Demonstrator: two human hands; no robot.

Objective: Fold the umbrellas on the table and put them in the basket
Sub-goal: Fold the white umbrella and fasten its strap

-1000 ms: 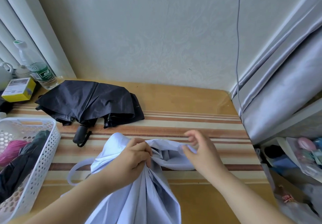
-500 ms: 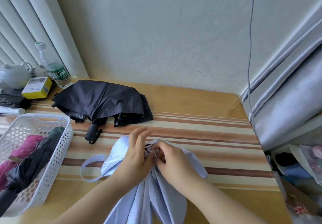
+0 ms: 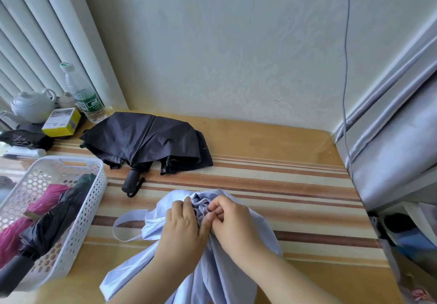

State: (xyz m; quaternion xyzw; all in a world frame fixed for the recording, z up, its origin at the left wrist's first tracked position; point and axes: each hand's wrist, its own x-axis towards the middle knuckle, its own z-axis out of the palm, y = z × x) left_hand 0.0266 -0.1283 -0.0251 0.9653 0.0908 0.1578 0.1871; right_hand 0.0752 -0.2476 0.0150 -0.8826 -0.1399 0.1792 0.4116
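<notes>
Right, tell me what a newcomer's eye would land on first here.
Both hands, left hand and right hand, gather the pale blue umbrella at the table's near edge. Behind it a black umbrella lies unfolded. At left, a white basket holds folded umbrellas.

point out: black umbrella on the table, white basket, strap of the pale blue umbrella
black umbrella (image 3: 146, 140), head view, on its spread canopy.
white basket (image 3: 95, 197), head view, on its right wall.
strap (image 3: 123, 226), head view, on the loop's left bend.

Striped table (image 3: 272, 176) with black umbrella (image 3: 146, 138), pale-blue umbrella (image 3: 212, 277), white basket (image 3: 92, 199), bottle (image 3: 82, 93), teapot (image 3: 32, 106)
</notes>
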